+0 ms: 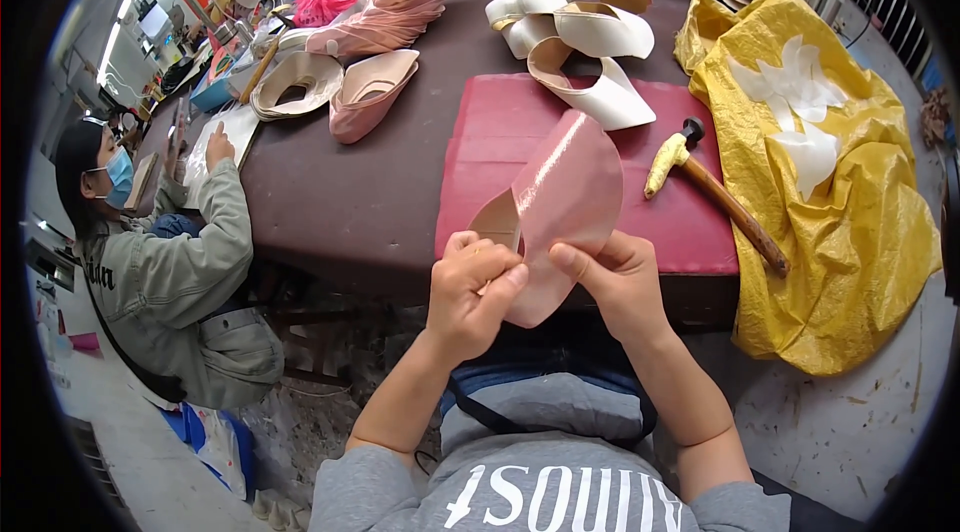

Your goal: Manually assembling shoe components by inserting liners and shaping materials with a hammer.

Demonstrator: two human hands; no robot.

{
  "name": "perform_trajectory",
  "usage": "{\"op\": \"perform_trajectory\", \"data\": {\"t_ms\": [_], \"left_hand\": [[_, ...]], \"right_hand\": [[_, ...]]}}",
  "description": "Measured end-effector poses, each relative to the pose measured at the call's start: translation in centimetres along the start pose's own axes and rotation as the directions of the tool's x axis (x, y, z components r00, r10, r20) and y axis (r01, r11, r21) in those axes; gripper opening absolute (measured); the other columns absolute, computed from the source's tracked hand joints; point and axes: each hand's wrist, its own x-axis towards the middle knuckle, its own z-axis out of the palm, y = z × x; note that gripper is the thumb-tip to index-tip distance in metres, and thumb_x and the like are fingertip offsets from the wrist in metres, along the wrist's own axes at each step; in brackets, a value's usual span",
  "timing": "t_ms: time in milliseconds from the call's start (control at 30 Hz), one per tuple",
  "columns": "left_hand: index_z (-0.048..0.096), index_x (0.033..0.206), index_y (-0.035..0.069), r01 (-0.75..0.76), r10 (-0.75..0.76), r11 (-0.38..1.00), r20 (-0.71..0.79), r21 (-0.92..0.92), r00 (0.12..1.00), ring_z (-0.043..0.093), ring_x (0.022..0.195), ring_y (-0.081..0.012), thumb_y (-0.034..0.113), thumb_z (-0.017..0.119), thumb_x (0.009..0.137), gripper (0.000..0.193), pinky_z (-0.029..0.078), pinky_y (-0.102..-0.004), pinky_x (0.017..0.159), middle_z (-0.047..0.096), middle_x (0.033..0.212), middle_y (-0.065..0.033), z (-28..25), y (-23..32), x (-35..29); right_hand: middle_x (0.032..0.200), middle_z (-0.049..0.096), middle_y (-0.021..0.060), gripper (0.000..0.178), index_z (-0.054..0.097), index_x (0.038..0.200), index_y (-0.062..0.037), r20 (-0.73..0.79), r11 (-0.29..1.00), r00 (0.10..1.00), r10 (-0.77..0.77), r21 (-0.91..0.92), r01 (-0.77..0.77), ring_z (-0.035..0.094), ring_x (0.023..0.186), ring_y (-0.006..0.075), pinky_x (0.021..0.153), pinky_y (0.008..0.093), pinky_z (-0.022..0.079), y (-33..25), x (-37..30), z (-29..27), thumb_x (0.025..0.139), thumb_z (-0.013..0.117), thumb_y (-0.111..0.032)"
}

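A glossy pink shoe upper (575,192) is held up in front of my body, over the near edge of the table. My left hand (470,294) is closed, thumb against bent fingers, on its left edge near the opening. On the other side my right hand (618,284) pinches the upper with the thumb on top; its remaining fingers are partly hidden behind the piece. The beige lining shows inside the opening. Just right of the upper lies a hammer (738,204) with a wooden handle and yellow wrapping by its dark head, across a red mat (480,157).
White shoe uppers (605,97) lie beyond the mat. Stacked pink uppers (385,22) and more beige and pink pieces stand at the far left. A yellow sheet (840,272) with white cut pieces (790,87) drapes the right side. A masked person (180,262) sits at the left.
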Motion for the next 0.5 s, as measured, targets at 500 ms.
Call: {"op": "perform_trajectory", "data": {"t_ms": [500], "left_hand": [[0.062, 0.11, 0.006, 0.099, -0.074, 0.995, -0.478, 0.027, 0.875, 0.058, 0.097, -0.0203, 0.026, 0.046, 0.1, 0.027, 0.043, -0.0339, 0.089, 0.066, 0.104, -0.0085, -2.1, 0.5, -0.7]], "right_hand": [[0.095, 0.069, 0.0078, 0.021, 0.064, 0.109, -0.0003, 0.068, 0.846, 0.952, 0.298, 0.444, -0.296, 0.066, 0.078, 0.0112, 0.072, 0.0205, 0.053, 0.0, 2.8, -1.8, 0.097, 0.059, -0.017]]}}
